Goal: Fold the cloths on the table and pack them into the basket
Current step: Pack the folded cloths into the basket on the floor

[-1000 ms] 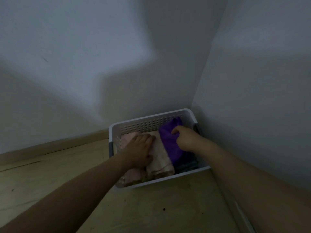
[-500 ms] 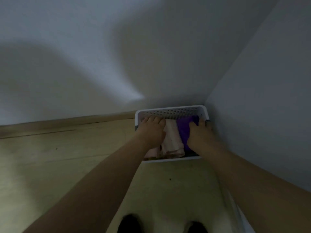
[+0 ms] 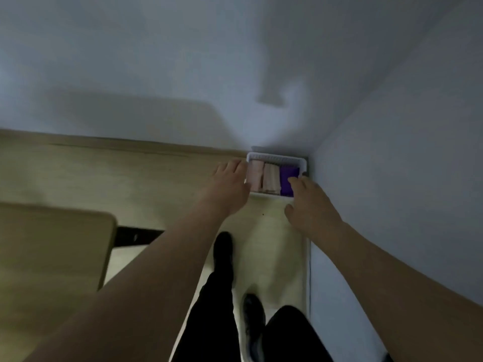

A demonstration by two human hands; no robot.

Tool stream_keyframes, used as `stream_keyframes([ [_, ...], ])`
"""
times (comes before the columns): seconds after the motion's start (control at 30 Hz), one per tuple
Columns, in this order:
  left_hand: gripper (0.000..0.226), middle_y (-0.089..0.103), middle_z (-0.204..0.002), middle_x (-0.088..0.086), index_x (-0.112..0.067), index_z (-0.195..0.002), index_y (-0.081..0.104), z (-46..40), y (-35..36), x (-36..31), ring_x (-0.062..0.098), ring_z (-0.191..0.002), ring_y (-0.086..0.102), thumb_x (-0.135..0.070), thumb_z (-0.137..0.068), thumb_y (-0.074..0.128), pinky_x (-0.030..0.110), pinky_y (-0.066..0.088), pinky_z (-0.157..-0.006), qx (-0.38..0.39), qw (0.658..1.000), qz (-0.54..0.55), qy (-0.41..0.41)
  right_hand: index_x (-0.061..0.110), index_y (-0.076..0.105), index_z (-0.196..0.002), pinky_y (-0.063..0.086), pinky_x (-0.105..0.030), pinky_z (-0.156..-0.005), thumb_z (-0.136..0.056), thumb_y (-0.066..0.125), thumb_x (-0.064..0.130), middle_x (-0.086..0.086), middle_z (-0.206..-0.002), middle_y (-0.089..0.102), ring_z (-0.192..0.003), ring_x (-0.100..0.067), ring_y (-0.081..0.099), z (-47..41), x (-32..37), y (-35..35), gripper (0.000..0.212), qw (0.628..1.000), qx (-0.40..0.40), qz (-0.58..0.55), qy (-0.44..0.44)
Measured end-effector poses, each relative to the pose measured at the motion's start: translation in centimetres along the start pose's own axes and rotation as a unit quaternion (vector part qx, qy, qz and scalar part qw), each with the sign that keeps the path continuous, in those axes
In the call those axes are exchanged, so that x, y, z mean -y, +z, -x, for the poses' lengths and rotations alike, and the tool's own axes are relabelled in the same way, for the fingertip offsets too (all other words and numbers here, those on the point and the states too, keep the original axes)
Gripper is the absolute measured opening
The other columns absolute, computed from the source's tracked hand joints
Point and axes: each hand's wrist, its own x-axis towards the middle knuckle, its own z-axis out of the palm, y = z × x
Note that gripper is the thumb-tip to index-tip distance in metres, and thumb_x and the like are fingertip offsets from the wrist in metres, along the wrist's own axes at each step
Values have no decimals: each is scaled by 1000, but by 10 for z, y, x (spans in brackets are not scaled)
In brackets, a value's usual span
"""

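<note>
— Three folded cloths sit side by side in the basket, which is tucked into the wall corner at about one o'clock from the picture's centre. From nine o'clock to three o'clock inside it: the pink cloth, the beige cloth, the purple cloth.

— And the hands? A second ago both were down among those cloths.

— They have come out. The left hand now hangs outside the basket's nine o'clock wall, fingers straight and slightly spread, holding nothing; whether the fingertips brush the rim I cannot tell. The right hand has pulled back to the basket's five o'clock corner, fingers loosely extended, again gripping nothing. Its fingertips overlap the purple cloth in this view, but I cannot say that they touch it.

— Anything else changed?

— The view has drawn back a good deal: the basket looks much smaller, and the person's dark-trousered legs and a shoe show at six o'clock. A wooden table edge appears at eight o'clock; no cloth shows on the part in view.

— So what does that mean for the job?

— My judgement: packing is finished or nearly so. The cloths lie neat, both hands are free, and the person seems to be straightening up from the basket.
</note>
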Motion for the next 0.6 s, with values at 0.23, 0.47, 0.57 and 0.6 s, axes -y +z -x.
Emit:
stream_keyframes([
  [0.23,56,31,-153,9,-12,-147,29,178,-26,8,29,-139,29,-36,-99,42,39,19,-116,-9,993,39,-111,9,35,-139,42,-44,-100,-80,58,19,-12,-136,44,-123,-31,44,116,66,7,64,995,-3,40,-93],
  [0.47,54,37,-148,12,-9,-142,36,317,-37,63,31,-135,33,-35,-96,45,44,21,-115,-50,980,49,-185,12,30,-143,36,-35,-101,-87,54,25,-11,-139,42,-125,-28,41,210,163,37,62,983,7,103,-152],
  [0.57,55,38,-148,13,-8,-143,35,371,-42,98,33,-134,33,-33,-96,46,45,21,-115,-64,974,62,-209,13,30,-143,36,-32,-99,-90,51,26,-8,-139,42,-124,-25,43,241,218,57,58,974,19,125,-187],
  [0.6,55,38,-147,14,-7,-143,35,392,-42,114,34,-134,34,-33,-95,46,45,24,-114,-69,971,63,-218,13,29,-144,35,-32,-101,-91,51,26,-7,-140,40,-126,-25,41,249,238,69,59,971,24,130,-199],
])
